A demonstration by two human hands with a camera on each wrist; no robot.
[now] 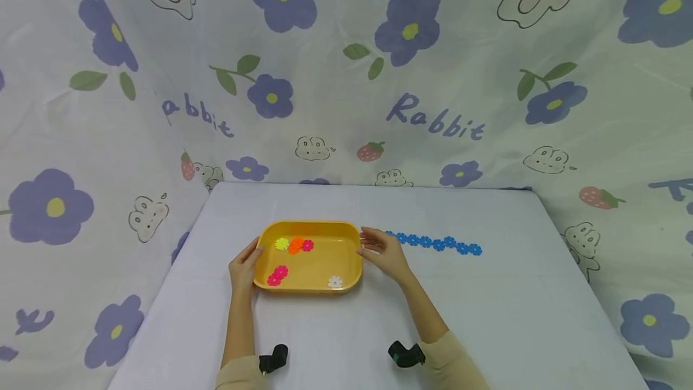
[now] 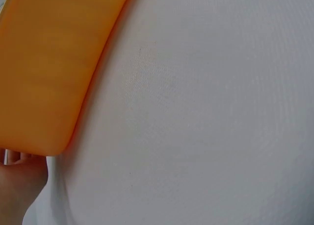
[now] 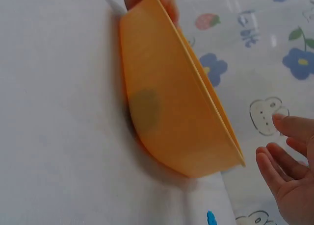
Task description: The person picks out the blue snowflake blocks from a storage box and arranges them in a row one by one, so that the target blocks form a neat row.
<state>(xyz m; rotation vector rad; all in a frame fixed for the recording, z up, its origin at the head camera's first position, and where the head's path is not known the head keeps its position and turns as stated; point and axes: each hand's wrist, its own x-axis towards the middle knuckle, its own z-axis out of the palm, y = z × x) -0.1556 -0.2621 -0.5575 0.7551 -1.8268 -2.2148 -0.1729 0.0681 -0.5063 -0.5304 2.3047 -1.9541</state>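
Observation:
A yellow plastic tray [image 1: 311, 265] is in front of me, its left end held by my left hand [image 1: 245, 266] with the thumb at the rim. My right hand [image 1: 387, 253] is by the tray's right end; in the right wrist view a gap separates its spread fingers [image 3: 269, 173] from the rim. Inside the tray lie small flower-shaped pieces: a yellow one [image 1: 281, 244], orange [image 1: 295, 246] and pink [image 1: 308, 245] near the back, pink ones [image 1: 278, 275] at front left, and a white one [image 1: 335, 282] at front right.
Right of the tray, blue flower pieces [image 1: 426, 242] lie in a long row on the white tabletop [image 1: 460, 306], partly behind my right hand. A flower-and-rabbit patterned curtain [image 1: 335, 107] surrounds the back and sides.

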